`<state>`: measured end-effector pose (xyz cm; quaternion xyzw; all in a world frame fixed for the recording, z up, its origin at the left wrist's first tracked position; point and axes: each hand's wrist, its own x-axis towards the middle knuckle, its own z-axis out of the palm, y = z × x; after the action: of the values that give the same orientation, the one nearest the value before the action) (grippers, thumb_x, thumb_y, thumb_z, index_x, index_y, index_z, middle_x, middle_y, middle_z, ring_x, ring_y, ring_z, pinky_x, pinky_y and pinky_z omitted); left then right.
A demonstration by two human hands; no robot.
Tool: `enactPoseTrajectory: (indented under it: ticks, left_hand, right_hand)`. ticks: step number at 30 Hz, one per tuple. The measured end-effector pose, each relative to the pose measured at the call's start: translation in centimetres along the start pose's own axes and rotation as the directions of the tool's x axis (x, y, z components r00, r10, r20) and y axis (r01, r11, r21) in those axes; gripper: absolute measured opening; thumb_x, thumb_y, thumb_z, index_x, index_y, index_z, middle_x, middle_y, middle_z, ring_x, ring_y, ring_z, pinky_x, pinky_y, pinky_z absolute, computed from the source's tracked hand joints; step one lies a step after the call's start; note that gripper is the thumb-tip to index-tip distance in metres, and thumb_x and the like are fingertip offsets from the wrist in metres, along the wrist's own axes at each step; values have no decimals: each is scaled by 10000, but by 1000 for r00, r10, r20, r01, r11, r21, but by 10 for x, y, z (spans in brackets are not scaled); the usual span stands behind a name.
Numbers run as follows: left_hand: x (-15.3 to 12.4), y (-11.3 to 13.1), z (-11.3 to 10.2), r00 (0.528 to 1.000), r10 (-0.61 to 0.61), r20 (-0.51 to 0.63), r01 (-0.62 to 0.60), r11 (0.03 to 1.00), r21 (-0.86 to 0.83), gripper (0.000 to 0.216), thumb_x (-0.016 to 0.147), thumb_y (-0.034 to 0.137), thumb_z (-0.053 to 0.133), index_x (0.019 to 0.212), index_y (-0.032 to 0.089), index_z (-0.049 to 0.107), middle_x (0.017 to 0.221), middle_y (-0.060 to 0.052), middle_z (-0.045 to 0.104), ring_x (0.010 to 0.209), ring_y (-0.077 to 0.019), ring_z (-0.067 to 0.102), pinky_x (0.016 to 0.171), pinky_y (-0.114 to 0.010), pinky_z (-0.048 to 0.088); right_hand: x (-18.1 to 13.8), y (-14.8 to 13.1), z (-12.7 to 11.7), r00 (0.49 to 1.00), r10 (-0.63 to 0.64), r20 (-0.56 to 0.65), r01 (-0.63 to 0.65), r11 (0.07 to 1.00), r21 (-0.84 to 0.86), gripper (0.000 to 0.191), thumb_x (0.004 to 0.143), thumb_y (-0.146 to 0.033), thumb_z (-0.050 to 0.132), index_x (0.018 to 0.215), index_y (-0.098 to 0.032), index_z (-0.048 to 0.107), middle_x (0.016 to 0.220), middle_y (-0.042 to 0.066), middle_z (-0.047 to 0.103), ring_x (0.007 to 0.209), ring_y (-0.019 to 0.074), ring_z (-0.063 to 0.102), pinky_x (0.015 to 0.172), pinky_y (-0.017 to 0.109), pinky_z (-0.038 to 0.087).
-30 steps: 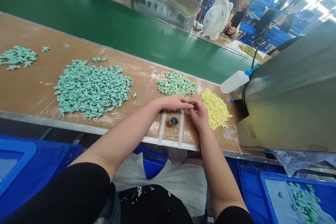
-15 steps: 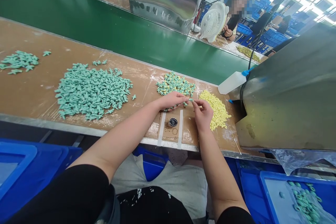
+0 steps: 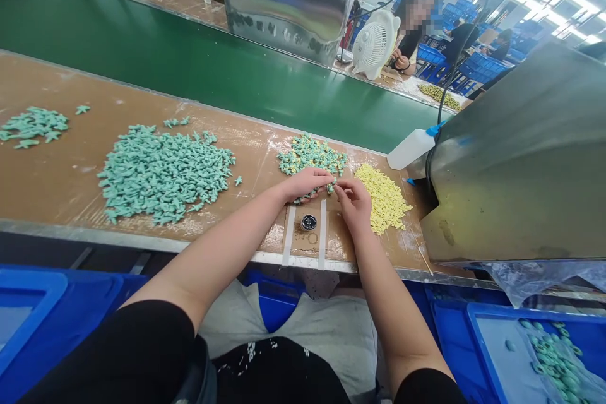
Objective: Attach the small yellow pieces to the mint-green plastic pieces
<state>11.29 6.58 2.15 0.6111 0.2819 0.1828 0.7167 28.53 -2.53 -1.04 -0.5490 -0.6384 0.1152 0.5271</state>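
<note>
Between my two hands is a small green star-shaped piece [image 3: 331,185], its details too small to make out. The fingertips of my left hand [image 3: 307,184] are closed on it from the left. My right hand [image 3: 356,203] meets it from the right, thumb and forefinger pinched at the piece. Just behind the left hand spreads a pile of green pieces with yellow bits [image 3: 312,153]. A heap of small yellow pieces [image 3: 382,197] lies right beside the right hand. Below the hands, a small round pot of dark contents [image 3: 308,222] stands between two pale tape strips.
A large green pile [image 3: 165,170] and a smaller one [image 3: 35,124] lie to the left. A white bottle with blue cap [image 3: 411,148] leans by a metal housing [image 3: 511,164] at right. Beyond the green conveyor belt [image 3: 180,63], a person sits near a fan [image 3: 375,44].
My hands have come slightly closer together, with the right hand's fingertips nearer the left's, and the green piece sits a little lower. The whole view has shifted slightly.
</note>
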Motion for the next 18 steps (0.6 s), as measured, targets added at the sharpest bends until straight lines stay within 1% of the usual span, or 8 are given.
enactPoseTrajectory:
  ticks: [2,4,6,9,11,13,15,18]
  left_hand:
    - [0,0,1,1000,-7,12,7,1000,-13,269,907,435,684,824,204,574,639,57,443,415,-58,360,357,-199,207]
    - [0,0,2,1000,-9,24,9,1000,-13,268,905,430,690,824,201,579,634,56,447,412,-59,361,348,-200,211]
    - [1,-1,2,1000,-6,29,6,1000,-1,274,906,436,691,824,197,587,632,53,452,412,-63,365,343,-204,218]
    - [4,-4,0,1000,-2,20,2,1000,30,319,915,487,682,822,198,585,649,45,469,418,-63,373,345,-204,225]
    - [7,-6,-2,1000,-1,9,0,997,83,367,934,534,650,806,201,566,645,44,461,414,-63,374,347,-200,231]
    - [8,-7,-4,1000,-3,-7,4,988,157,402,954,562,610,786,203,541,621,47,441,404,-66,370,346,-196,239]
    - [8,-7,-4,1000,4,-21,1,978,207,416,969,563,579,767,204,521,600,48,429,400,-70,377,346,-193,253]
    - [7,-5,-3,999,40,-24,-33,974,223,439,978,554,557,728,200,493,582,43,430,395,-72,390,344,-196,275]
  right_hand:
    - [2,1,0,999,35,-8,-35,999,18,211,956,-413,694,1109,-273,732,971,46,668,849,186,644,640,307,560]
    - [3,2,0,999,44,26,-44,999,9,233,951,-410,695,1136,-274,737,1012,52,658,864,185,639,647,305,557]
    - [4,2,-1,997,49,63,-48,999,-12,214,965,-408,677,1108,-266,748,1038,62,660,887,191,641,656,308,555]
    - [4,4,0,997,45,57,-42,998,-53,195,976,-414,667,1053,-250,740,1002,61,674,886,200,636,652,307,538]
    - [4,6,1,998,41,47,-37,997,-72,185,984,-406,659,1039,-241,722,971,55,680,863,199,630,663,310,527]
    - [5,7,2,997,49,63,-44,995,-84,177,996,-395,643,1040,-235,706,939,48,683,845,199,628,691,317,519]
    - [5,8,4,993,71,90,-63,994,-91,181,1010,-391,618,1043,-230,693,914,43,685,834,201,633,721,325,513]
    - [7,6,5,988,103,111,-94,992,-83,199,1033,-394,575,1053,-224,677,927,49,706,848,210,651,760,337,511]
